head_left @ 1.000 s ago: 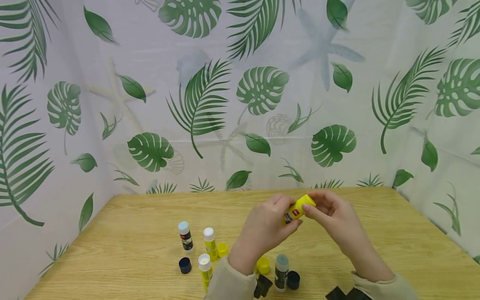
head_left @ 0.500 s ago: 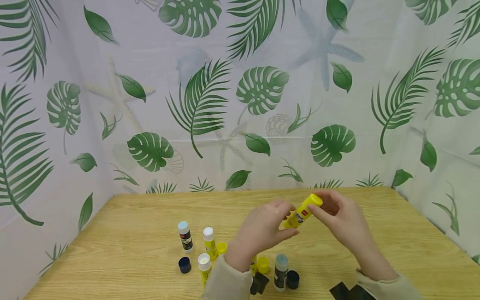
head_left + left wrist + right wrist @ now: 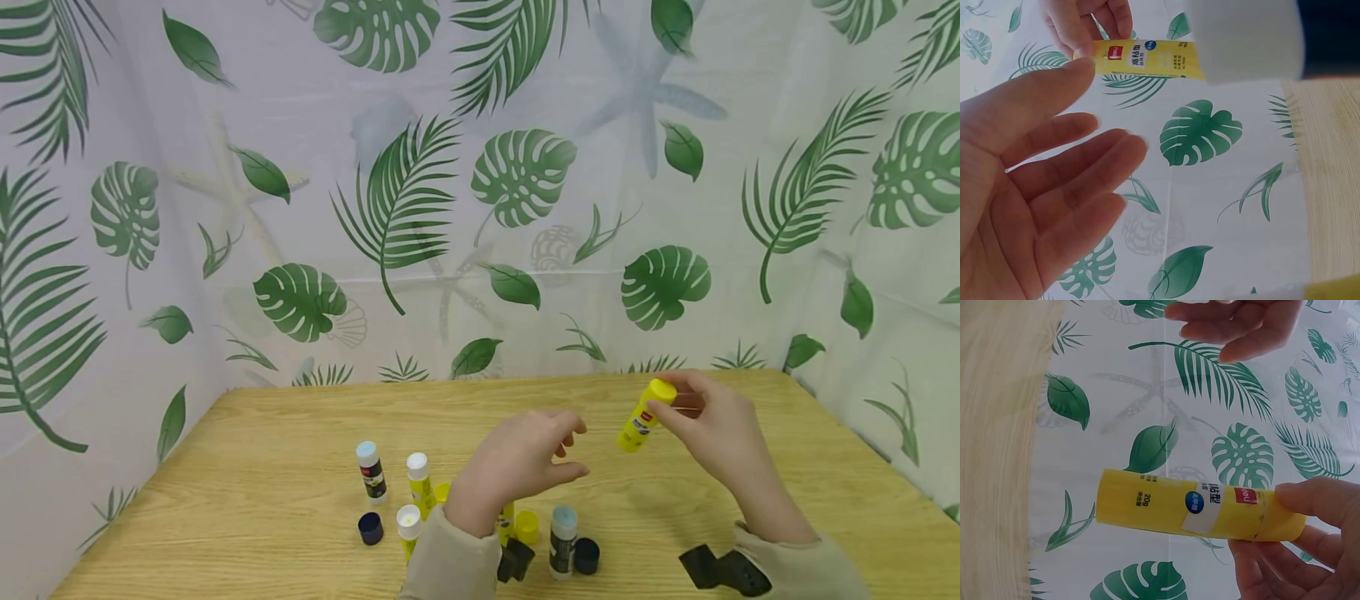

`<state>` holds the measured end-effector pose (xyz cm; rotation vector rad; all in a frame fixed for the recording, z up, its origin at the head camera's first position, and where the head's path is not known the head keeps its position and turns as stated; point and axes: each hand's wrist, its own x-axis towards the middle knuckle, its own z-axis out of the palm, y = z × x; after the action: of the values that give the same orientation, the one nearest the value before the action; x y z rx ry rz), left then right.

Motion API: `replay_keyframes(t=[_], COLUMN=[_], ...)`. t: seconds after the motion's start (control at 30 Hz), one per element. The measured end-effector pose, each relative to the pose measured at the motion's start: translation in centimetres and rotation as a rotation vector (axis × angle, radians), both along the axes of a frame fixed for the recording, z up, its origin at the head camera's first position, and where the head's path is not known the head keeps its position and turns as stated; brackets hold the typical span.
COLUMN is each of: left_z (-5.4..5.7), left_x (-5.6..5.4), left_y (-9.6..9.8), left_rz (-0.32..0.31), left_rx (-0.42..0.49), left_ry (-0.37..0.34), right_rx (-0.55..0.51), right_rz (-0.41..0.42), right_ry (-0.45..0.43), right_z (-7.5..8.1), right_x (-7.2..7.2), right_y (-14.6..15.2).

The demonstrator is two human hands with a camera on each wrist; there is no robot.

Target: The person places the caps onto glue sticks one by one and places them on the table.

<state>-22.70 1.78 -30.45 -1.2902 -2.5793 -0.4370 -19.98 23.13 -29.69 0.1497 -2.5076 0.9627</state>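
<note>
My right hand (image 3: pixel 720 425) pinches a yellow glue stick (image 3: pixel 642 417) by its capped upper end, holding it tilted above the table. In the right wrist view the glue stick (image 3: pixel 1191 506) shows its red and blue label, with the thumb and fingers around one end. My left hand (image 3: pixel 521 458) hovers to the left of it with loosely bent fingers and nothing between them. Below the left hand stand a black glue stick (image 3: pixel 563 543) with a pale top, a dark cap (image 3: pixel 587 556), a yellow cap (image 3: pixel 527 527) and a partly hidden yellow glue stick (image 3: pixel 506 521).
Left of the left sleeve stand a black glue stick (image 3: pixel 371 473), a yellow one (image 3: pixel 420 485) with a white top and another yellow one (image 3: pixel 408 530). A dark cap (image 3: pixel 371 528) lies near them on the wooden table (image 3: pixel 285 467). A leaf-print cloth (image 3: pixel 480 208) hangs behind.
The left hand has let go of the yellow glue stick. My right hand has carried it to the right, and it now hangs more upright.
</note>
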Motion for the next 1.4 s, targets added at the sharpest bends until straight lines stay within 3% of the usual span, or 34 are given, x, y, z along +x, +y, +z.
replay_keyframes(t=[0.4,0.73,1.0,1.4], left_z=[0.0,0.3,0.4,0.4], left_x=[0.1,0.2,0.3,0.3], left_y=[-0.1,0.0,0.0,0.1], left_rz=[0.002,0.019,0.03,0.031], left_rx=[-0.001,-0.034,-0.058,-0.07], left_ry=[-0.028,-0.078,-0.076,-0.087], right_rx=[0.112,0.154,0.184,0.208], right_rz=[-0.009,0.0,0.023,0.072], right_ry=[-0.045,-0.145,-0.209,-0.243], right_z=[-1.4,-2.8,-3.7,-4.5], right_x=[-1.2,-2.2,-2.8,-3.3], right_y=[0.4,1.0,1.2,1.0])
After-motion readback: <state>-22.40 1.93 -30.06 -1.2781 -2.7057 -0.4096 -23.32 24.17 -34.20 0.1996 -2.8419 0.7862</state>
